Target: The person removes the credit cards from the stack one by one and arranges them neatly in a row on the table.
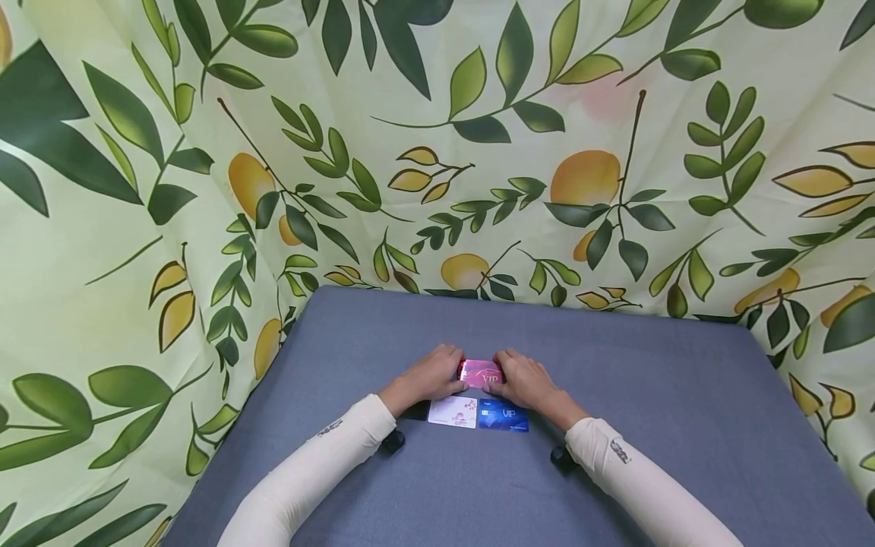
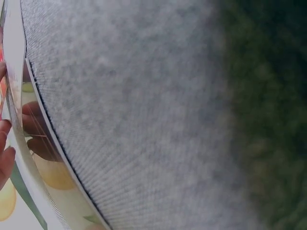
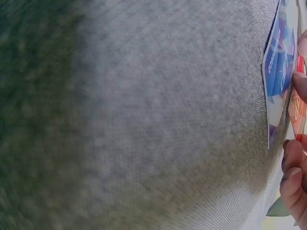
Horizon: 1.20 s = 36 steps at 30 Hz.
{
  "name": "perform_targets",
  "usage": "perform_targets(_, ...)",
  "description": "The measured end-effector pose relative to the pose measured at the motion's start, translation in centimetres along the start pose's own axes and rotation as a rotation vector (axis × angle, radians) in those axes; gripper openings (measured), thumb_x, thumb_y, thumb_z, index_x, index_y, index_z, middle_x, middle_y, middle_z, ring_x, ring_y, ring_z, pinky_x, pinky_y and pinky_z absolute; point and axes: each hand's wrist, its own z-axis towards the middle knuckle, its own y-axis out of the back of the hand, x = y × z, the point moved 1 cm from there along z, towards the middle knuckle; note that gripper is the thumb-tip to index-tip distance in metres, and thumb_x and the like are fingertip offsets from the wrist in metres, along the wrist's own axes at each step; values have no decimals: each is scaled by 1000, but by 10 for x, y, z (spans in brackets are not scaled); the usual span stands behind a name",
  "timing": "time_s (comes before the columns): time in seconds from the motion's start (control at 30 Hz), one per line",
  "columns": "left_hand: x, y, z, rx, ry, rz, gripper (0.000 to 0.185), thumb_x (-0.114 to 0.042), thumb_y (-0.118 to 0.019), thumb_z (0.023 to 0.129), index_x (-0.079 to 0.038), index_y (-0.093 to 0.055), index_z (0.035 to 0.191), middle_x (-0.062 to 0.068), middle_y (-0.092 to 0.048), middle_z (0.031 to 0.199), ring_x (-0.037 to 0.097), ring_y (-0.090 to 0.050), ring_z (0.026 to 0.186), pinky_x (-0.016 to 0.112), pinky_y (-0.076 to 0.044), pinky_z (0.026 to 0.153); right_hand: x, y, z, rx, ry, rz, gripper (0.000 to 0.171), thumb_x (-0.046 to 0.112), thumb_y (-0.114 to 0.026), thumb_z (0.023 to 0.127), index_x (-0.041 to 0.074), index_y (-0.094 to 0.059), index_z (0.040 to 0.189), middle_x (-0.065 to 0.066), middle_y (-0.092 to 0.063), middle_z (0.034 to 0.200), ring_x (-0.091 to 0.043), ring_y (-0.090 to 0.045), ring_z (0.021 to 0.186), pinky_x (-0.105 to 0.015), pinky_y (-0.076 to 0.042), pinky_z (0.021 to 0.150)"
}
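A pink-red card marked VIP [image 1: 481,373] is held between my two hands, just beyond a row of cards. The left hand [image 1: 436,374] pinches its left end, thumb at the near corner and fingers at the far one. My right hand [image 1: 526,381] grips the right end the same way. Below it lie a white card with pink print [image 1: 453,411] and a blue VIP card [image 1: 503,415], side by side. A black card [image 1: 415,411] at the row's left end is partly hidden by the left wrist; its glossy face [image 2: 41,143] mirrors fingers in the left wrist view.
All the cards are on a grey-blue cloth-covered table [image 1: 615,486]. Leaf-and-fruit patterned fabric [image 1: 437,182] hangs behind the table and along its left side. Small black devices [image 1: 393,442] sit under both wrists, close over the cloth.
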Motion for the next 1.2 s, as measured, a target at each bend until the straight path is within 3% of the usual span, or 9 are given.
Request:
perform_targets(0.43, 0, -1, 1, -30, -9, 17, 45, -35, -73, 92, -2, -61, 120, 7, -62, 107, 18, -53, 95, 31, -48, 85, -2, 1, -1, -3, 3, -13, 60, 39, -80, 85, 2, -61, 129, -14, -63, 118, -25, -63, 99, -49, -54, 86)
perform_targets(1.2, -3, 2, 1, 5, 48, 14, 51, -39, -67, 96, -4, -58, 131, 7, -62, 119, 16, -53, 102, 30, -50, 89, -4, 9, -2, 13, -4, -14, 64, 39, -82, 83, 3, -61, 131, -15, -63, 122, -27, -63, 102, -51, -53, 90)
